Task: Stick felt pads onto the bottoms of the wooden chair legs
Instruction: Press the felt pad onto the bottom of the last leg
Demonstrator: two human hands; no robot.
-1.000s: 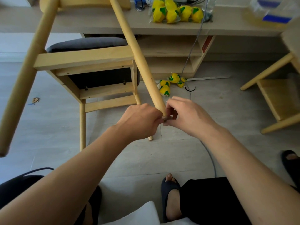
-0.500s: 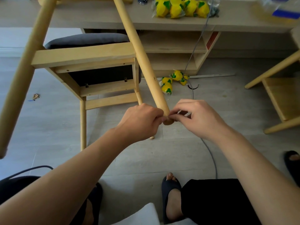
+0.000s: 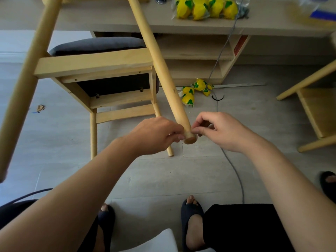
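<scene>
1. Pad-fitting is the step in hand, as I judge it; the chair (image 3: pixel 101 73) is tipped over so that one wooden leg (image 3: pixel 163 73) slants toward the camera, its bottom end (image 3: pixel 190 139) raised between the two hands.
2. Left hand (image 3: pixel 156 135) is curled narrow, fingertips touching the side of the leg just above its end; right hand (image 3: pixel 223 131) pinches with thumb and forefinger at the opposite rim of that end.
3. Whether a felt pad lies on the end face I cannot tell; the face looks brownish and flat, and no loose pad shows in either hand.
4. Next move, by my reckoning: press flat across the end face so any pad seats squarely within the rim, then go on to another leg (image 3: pixel 27 84), which rises at the left edge; its bottom is cut off from view.
5. Writing: none legible; the yellow packets (image 3: pixel 205 7) on the worktop (image 3: pixel 112 17) and those on the floor (image 3: pixel 188 95) bear green marks too blurred to read; a red label (image 3: pixel 239 44) on the shelf unit is likewise unreadable.
</scene>
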